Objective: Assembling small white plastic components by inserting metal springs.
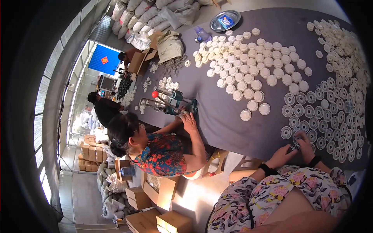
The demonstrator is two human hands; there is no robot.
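At the table's near edge, my right hand point(305, 147) is closed round a small greyish, shiny disc-shaped part point(294, 146), mostly covered by the fingers. My left hand point(283, 156) meets it from the left, fingertips pressed together against the same part. Just beyond both hands lie rows of round translucent discs point(309, 111) with a ring at their centres, spread flat on the grey cloth-covered table point(221, 128). Whether my hands hold one disc or several stacked, I cannot tell.
White round caps point(255, 70) cover the table's middle, and loose white parts point(345, 50) heap at the far right. To my left a co-worker point(165, 153) handles a green lever press point(176, 103). A metal tray point(225, 20) and purple bottle point(203, 35) stand at the back.
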